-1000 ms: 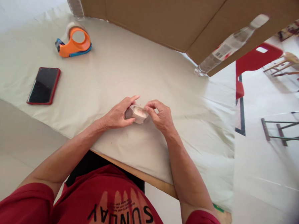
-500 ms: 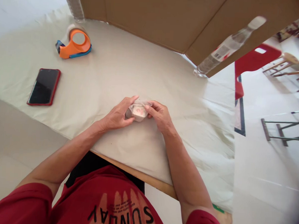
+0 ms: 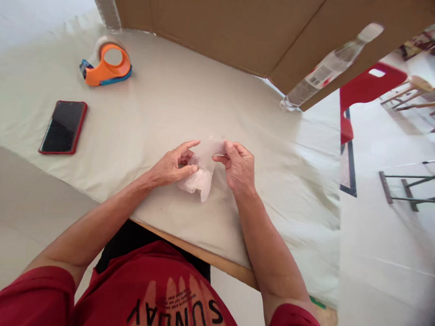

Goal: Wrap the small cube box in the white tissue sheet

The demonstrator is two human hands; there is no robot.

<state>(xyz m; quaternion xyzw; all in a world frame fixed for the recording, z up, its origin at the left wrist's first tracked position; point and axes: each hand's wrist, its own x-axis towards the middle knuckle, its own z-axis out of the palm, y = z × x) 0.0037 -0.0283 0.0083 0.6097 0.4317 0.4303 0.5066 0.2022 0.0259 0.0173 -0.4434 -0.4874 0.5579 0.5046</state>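
Note:
A crumpled, translucent plastic wrap [image 3: 204,174] is between my hands, just above or on the cloth near the table's front edge. The small pale block seen earlier is hidden; I cannot tell if it is still inside the folds. My left hand [image 3: 171,166] curves around the wrap's left side, its thumb pressing on the plastic and its index finger stretched out. With thumb and fingertips, my right hand [image 3: 239,164] pinches the upper right end of the wrap. Loose plastic hangs down below the thumb of my left hand.
A red-cased phone [image 3: 63,127] and an orange tape dispenser [image 3: 111,67] lie on the left. Behind stands a cardboard panel [image 3: 217,27], with a clear bottle [image 3: 328,69] at its right and another bottle [image 3: 105,6] at its left. A red chair [image 3: 371,86] is beyond the table.
The plastic has opened out, with one flap drawn up and another hanging down. My right hand has shifted slightly right with an end of it. The printed pale block no longer shows.

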